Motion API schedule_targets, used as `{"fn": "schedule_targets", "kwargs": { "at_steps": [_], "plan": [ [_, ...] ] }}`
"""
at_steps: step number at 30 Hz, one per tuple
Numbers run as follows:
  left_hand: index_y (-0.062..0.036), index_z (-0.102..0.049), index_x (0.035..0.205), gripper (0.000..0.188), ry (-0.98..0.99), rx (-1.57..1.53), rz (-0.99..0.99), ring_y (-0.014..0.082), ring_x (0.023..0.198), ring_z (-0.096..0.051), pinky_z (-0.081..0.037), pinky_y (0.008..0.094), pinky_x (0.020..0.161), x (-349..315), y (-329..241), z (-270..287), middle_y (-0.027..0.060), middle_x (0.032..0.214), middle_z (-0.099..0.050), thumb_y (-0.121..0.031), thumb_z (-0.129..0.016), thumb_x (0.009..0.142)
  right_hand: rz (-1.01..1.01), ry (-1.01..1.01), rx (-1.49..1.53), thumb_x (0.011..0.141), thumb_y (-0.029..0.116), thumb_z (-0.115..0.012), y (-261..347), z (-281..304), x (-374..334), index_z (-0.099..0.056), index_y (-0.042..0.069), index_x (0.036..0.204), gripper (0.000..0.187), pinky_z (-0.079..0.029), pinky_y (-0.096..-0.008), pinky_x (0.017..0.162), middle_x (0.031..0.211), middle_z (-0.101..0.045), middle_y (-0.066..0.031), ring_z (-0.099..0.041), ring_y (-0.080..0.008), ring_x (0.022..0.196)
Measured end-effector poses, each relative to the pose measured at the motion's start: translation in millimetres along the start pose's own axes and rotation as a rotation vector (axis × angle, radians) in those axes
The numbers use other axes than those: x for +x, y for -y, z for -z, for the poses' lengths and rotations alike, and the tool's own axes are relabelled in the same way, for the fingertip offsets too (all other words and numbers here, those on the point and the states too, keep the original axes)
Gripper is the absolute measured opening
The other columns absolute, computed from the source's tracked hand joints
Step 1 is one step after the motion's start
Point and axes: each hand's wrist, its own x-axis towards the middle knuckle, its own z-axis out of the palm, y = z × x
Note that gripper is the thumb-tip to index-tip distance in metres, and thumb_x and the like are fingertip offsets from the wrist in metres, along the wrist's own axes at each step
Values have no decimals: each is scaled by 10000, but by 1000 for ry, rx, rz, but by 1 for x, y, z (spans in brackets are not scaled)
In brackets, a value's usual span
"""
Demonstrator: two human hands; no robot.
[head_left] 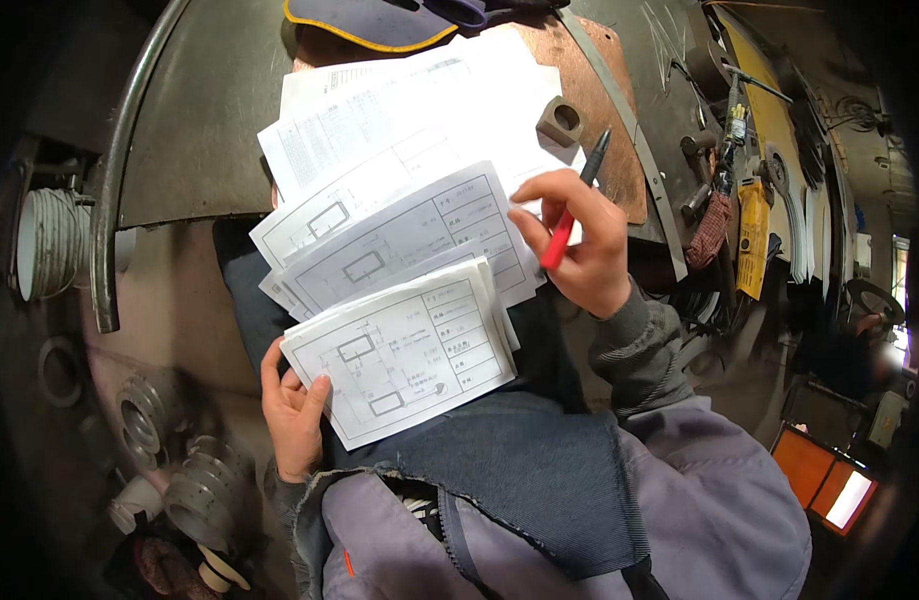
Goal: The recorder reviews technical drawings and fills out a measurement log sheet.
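Observation:
My left hand (pixel 297 412) grips the lower left edge of a small stack of drawing sheets (pixel 409 360), thumb on top. Printed rectangles and a table column show on the top sheet. Between the fingers of my right hand (pixel 584 235) is a red and black pen (pixel 569 215), its black end pointing up and away from me. Behind the held stack, more drawing sheets (pixel 389 240) fan out in overlapping layers. Farther back, white papers (pixel 379 110) lie on the table. A metal block with a round hole (pixel 559 122) rests by their right edge.
A copper-coloured board (pixel 614 90) lies under the papers, with a long metal strip (pixel 629 130) across it. Tools and a yellow-handled item (pixel 751 240) crowd the right side. A bent pipe (pixel 129 120) edges the table's left. Metal rings (pixel 209 490) stand on the floor at lower left.

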Motion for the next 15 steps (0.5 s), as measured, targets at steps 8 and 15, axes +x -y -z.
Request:
{"fn": "schedule_targets", "kwargs": {
  "at_steps": [8, 15],
  "plan": [
    [43, -583, 1093, 230, -88, 83, 5, 76, 847, -553, -441, 220, 776, -2, 5, 10, 47, 979, -627, -14, -652, 882, 69, 165, -14, 775, 32, -730, -3, -4, -24, -623, 40, 965, 218, -394, -256, 510, 806, -642, -51, -476, -113, 536],
    [33, -613, 1088, 215, -71, 192, -149, 74, 842, -557, -439, 223, 775, -5, 15, 24, 11, 954, -633, -6, -651, 880, -272, 118, 241, 829, 105, -707, 10, -7, -25, -628, 24, 1000, 206, -447, -238, 568, 791, -654, -71, -553, -123, 598]
  ]
}}
